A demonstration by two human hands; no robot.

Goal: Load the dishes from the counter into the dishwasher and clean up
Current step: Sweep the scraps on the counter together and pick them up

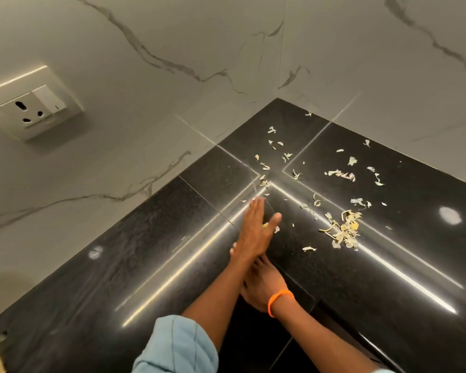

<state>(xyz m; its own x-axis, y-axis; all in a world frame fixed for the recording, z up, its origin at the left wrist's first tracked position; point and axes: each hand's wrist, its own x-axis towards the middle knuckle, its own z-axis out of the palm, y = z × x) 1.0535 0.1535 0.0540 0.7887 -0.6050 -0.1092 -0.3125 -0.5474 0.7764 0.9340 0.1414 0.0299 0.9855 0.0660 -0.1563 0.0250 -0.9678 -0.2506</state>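
Note:
Pale vegetable peel scraps (343,232) lie scattered over the black granite counter (145,265), with the thickest heap to the right of my hands. My left hand (256,227) lies flat on the counter, fingers straight and together, its edge against a few scraps near the counter seam. My right hand (261,289), with an orange band at the wrist, rests at the counter's front edge, partly hidden under my left forearm; its fingers reach out beneath my left wrist. No dishes and no dishwasher are in view.
Marble-look walls (172,49) meet at the counter's far corner. A white wall socket with a switch (35,103) sits on the left wall. More scraps (340,174) lie toward the right wall.

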